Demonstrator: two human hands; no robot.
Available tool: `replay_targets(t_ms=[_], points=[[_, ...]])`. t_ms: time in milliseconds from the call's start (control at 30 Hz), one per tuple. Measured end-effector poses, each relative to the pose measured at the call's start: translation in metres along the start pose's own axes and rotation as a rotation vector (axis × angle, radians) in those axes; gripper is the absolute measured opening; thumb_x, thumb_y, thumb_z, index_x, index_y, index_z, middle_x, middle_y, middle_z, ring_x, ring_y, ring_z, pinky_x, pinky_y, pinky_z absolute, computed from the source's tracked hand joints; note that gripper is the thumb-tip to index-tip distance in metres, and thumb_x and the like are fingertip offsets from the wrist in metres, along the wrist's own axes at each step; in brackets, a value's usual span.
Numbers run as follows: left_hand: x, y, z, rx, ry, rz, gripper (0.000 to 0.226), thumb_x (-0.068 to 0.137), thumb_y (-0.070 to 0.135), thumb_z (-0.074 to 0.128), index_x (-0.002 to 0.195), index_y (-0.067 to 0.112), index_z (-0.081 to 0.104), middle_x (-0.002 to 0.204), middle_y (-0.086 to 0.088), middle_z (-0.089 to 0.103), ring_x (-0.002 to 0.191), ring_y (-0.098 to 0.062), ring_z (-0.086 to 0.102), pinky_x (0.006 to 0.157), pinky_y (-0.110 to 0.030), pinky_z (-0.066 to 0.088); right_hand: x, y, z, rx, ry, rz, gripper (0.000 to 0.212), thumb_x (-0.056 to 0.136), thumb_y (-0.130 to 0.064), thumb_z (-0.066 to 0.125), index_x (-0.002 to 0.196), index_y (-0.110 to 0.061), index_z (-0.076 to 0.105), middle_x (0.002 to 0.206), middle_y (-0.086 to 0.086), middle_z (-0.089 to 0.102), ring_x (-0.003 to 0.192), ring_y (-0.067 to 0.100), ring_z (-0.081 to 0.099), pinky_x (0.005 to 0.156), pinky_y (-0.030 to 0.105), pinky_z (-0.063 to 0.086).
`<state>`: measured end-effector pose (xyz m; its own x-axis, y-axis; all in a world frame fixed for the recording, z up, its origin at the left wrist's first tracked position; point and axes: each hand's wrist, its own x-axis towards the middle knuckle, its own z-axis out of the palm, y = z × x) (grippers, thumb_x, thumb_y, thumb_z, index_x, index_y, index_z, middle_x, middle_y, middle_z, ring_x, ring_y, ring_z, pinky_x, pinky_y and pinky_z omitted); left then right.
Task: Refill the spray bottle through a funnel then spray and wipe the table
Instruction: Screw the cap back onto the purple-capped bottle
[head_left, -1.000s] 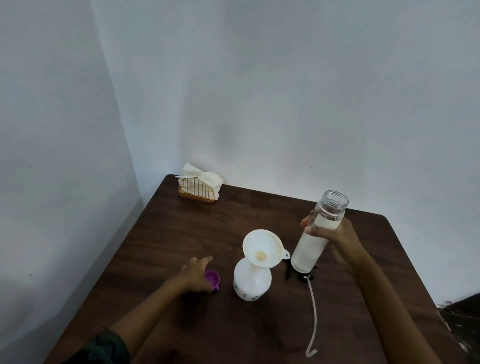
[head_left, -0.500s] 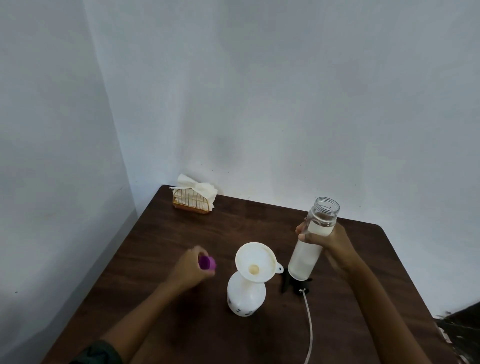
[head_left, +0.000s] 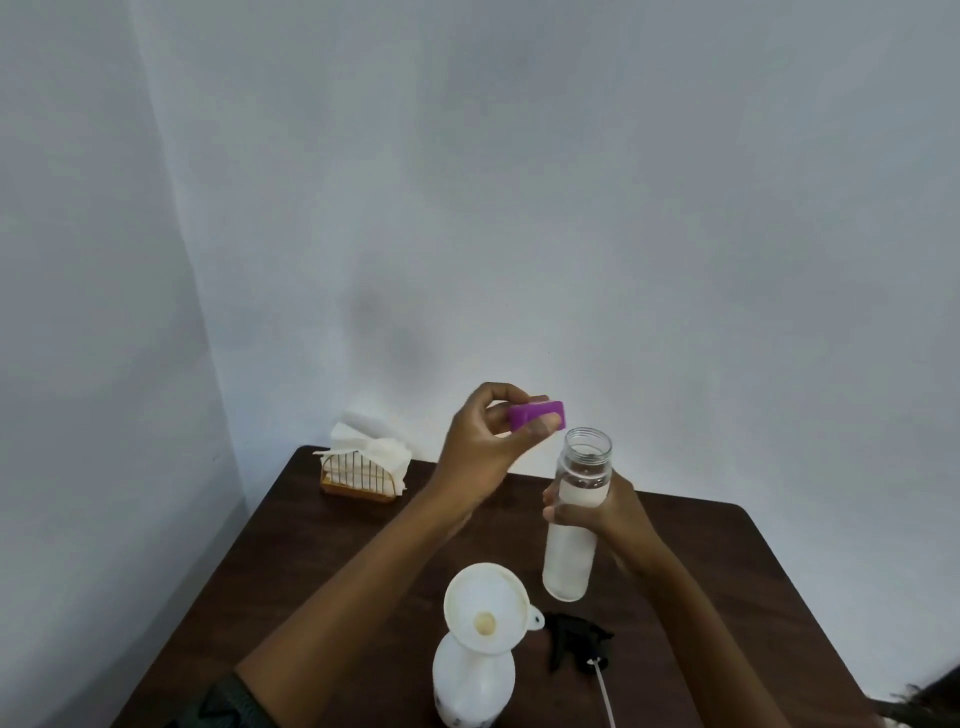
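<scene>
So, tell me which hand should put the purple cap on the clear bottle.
Left. The left hand pinches the purple cap beside the open mouth of the clear bottle; the right hand grips that bottle, so it likely just steadies it.

the left hand (head_left: 483, 452), which a second ago reached down to the purple cap (head_left: 536, 414) lying on the table (head_left: 311, 545), has picked it up and carried it high; it now pinches the cap just beside the open mouth of the clear bottle (head_left: 576, 514). the right hand (head_left: 602, 506) has raised that bottle too (its base was down against the black spray head (head_left: 574, 636) before), so the base now shows apart from the spray head. the bottle, tilted earlier, is now nearly upright.
</scene>
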<state>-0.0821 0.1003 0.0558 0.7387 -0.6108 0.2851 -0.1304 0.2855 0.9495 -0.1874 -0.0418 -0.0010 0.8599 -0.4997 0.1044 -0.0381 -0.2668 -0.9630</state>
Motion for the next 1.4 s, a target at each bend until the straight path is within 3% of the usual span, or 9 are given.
replay_targets(t_ms=[167, 267, 400, 567, 700, 967, 1100, 1233, 1400], points=[[0.006, -0.007, 0.021, 0.097, -0.051, 0.066, 0.035, 0.07, 0.021, 0.079, 0.091, 0.03, 0.052, 0.097, 0.015, 0.066, 0.087, -0.002, 0.065, 0.076, -0.016, 0.053, 0.006, -0.008, 0.009, -0.029, 0.029, -0.005, 0.048, 0.054, -0.013, 0.077, 0.098, -0.003, 0.06, 0.092, 0.015, 0.071, 0.087, 0.033, 0.067, 0.082, 0.043, 0.055], [0.011, -0.012, 0.019, 0.174, -0.068, 0.129, 0.041, 0.065, 0.022, 0.083, 0.092, 0.029, 0.054, 0.104, 0.013, 0.065, 0.097, -0.009, 0.064, 0.083, -0.022, 0.055, 0.006, -0.008, 0.01, -0.065, 0.052, 0.001, 0.047, 0.058, -0.011, 0.081, 0.099, -0.006, 0.06, 0.093, 0.012, 0.071, 0.087, 0.031, 0.067, 0.078, 0.037, 0.057], [0.013, -0.016, 0.017, 0.236, -0.126, 0.159, 0.042, 0.063, 0.022, 0.084, 0.089, 0.033, 0.054, 0.104, 0.018, 0.061, 0.098, -0.009, 0.062, 0.077, -0.015, 0.054, 0.008, -0.01, 0.013, -0.097, 0.07, -0.011, 0.041, 0.066, -0.004, 0.08, 0.1, -0.012, 0.059, 0.094, 0.01, 0.07, 0.085, 0.026, 0.068, 0.071, 0.027, 0.056], [0.018, -0.015, 0.014, 0.346, -0.204, 0.179, 0.041, 0.068, 0.026, 0.08, 0.103, 0.033, 0.06, 0.107, 0.022, 0.06, 0.101, 0.003, 0.056, 0.081, -0.012, 0.043, 0.01, -0.013, 0.013, -0.074, 0.091, 0.007, 0.04, 0.065, -0.003, 0.08, 0.099, -0.01, 0.059, 0.095, 0.016, 0.069, 0.089, 0.034, 0.067, 0.079, 0.042, 0.057], [0.026, -0.008, 0.002, 0.406, -0.298, 0.175, 0.037, 0.077, 0.023, 0.074, 0.111, 0.034, 0.065, 0.118, 0.013, 0.049, 0.115, -0.005, 0.048, 0.085, -0.015, 0.04, 0.01, -0.015, 0.015, -0.067, 0.09, 0.027, 0.046, 0.057, -0.02, 0.076, 0.098, -0.012, 0.058, 0.095, 0.016, 0.068, 0.089, 0.035, 0.066, 0.083, 0.047, 0.057], [0.026, -0.011, 0.004, 0.219, -0.323, 0.109, 0.041, 0.072, 0.005, 0.075, 0.101, 0.03, 0.057, 0.109, 0.008, 0.063, 0.105, -0.008, 0.061, 0.091, -0.02, 0.05, 0.014, -0.021, 0.015, -0.096, 0.11, 0.023, 0.037, 0.065, 0.001, 0.078, 0.093, -0.014, 0.058, 0.094, 0.017, 0.069, 0.088, 0.034, 0.067, 0.076, 0.04, 0.056], [0.029, -0.009, 0.01, 0.182, -0.27, 0.065, 0.045, 0.07, 0.018, 0.08, 0.108, 0.024, 0.056, 0.118, 0.006, 0.061, 0.109, -0.011, 0.058, 0.086, -0.02, 0.051, 0.015, -0.023, 0.017, -0.097, 0.095, 0.012, 0.037, 0.063, -0.004, 0.08, 0.09, -0.017, 0.059, 0.093, 0.014, 0.07, 0.087, 0.032, 0.067, 0.077, 0.039, 0.056], [0.034, -0.003, -0.002, 0.329, -0.277, 0.093, 0.038, 0.074, 0.025, 0.076, 0.108, 0.035, 0.063, 0.126, 0.012, 0.046, 0.116, -0.005, 0.047, 0.086, -0.015, 0.04, 0.014, -0.025, 0.021, -0.081, 0.092, 0.012, 0.04, 0.057, -0.02, 0.076, 0.092, -0.021, 0.056, 0.097, 0.014, 0.067, 0.088, 0.03, 0.065, 0.081, 0.041, 0.056], [0.031, -0.002, -0.009, 0.203, -0.283, 0.038, 0.044, 0.081, -0.001, 0.063, 0.12, 0.021, 0.059, 0.116, -0.002, 0.064, 0.093, -0.009, 0.065, 0.087, -0.022, 0.054, 0.017, -0.023, 0.02, -0.056, 0.118, 0.013, 0.037, 0.069, -0.005, 0.079, 0.093, -0.021, 0.055, 0.101, 0.016, 0.066, 0.092, 0.033, 0.064, 0.084, 0.043, 0.056]])
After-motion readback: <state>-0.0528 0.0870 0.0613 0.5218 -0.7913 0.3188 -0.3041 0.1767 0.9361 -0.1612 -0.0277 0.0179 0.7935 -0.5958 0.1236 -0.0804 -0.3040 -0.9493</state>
